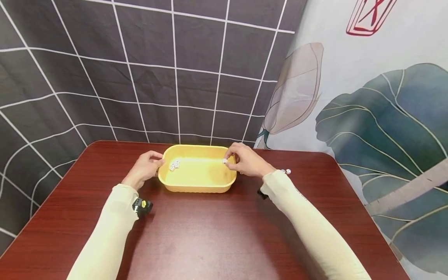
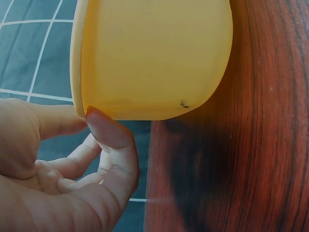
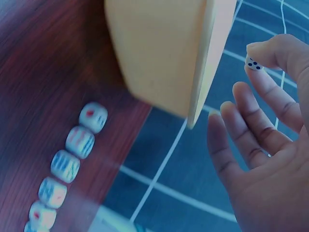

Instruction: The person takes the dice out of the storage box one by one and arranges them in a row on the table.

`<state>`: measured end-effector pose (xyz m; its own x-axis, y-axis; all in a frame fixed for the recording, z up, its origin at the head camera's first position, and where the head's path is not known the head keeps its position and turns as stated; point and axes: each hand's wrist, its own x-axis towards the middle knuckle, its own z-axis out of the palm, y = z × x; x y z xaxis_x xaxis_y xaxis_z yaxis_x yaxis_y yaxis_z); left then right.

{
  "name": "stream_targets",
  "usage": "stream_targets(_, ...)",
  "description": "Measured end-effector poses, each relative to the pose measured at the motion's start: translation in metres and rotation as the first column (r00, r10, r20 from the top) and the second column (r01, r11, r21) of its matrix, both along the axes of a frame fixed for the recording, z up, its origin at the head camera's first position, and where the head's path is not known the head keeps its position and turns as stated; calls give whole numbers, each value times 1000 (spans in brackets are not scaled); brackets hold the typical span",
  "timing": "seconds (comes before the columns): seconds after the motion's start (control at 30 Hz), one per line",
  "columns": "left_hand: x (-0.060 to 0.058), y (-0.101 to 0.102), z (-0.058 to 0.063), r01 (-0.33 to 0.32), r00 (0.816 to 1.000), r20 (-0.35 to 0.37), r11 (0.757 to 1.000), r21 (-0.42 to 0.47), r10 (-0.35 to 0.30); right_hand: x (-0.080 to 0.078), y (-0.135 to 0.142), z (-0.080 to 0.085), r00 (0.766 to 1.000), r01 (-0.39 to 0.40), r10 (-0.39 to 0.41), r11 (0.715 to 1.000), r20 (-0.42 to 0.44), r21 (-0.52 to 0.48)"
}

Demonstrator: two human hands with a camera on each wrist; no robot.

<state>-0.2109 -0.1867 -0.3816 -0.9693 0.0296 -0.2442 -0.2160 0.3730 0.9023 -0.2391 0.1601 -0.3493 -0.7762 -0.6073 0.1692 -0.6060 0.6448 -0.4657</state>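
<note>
- Die (image 1: 225, 160): pinched by the right hand (image 1: 247, 160) (thumb and fingertip) above the yellow tub (image 1: 199, 189); best released low.
- Left hand (image 1: 144, 169) pinches the tub's rim, ideally steady.
- Dice inside (image 1: 176, 165), too small to count.
- Dice row (image 3: 65, 166) on the table (image 1: 210, 233).

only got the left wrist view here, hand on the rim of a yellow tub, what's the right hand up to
Observer: The right hand is pinching a white die between thumb and index finger.
Operator: ok and anything inside the tub, can't see in from here
Observer: Yes, the head view shows a small cluster of dice inside, near its left end.
Operator: any more outside it
Observer: The right wrist view shows a row of dice on the table, six in view, the last cut off by the picture's edge.
</note>
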Motion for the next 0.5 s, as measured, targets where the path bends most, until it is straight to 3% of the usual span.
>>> stream_targets(0.5,0,-1,1,4,1000,9,1000,-9,-3,4,74,1,990,127,-125,991,61,-44)
